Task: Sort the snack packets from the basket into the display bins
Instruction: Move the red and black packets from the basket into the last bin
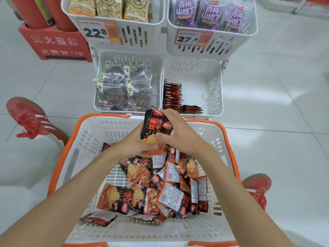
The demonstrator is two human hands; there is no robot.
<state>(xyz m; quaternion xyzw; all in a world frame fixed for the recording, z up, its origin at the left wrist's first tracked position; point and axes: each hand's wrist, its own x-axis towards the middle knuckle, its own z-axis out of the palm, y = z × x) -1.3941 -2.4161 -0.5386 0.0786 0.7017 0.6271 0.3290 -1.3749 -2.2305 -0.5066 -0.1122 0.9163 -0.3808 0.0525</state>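
- Here, four white display bins (156, 32) stand beyond the basket (60, 157); the upper two show three packets each.
- The lower right bin (211, 81) holds one row of black-red packets along its left wall.
- Loose packets (160, 189) fill the basket, too jumbled to count.
- The left hand (135, 142) from below and the right hand (179, 132) from above clasp a small stack (154, 124) over the basket's far rim.

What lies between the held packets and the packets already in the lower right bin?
Head view: only the basket's orange rim and the bin's white front wall.
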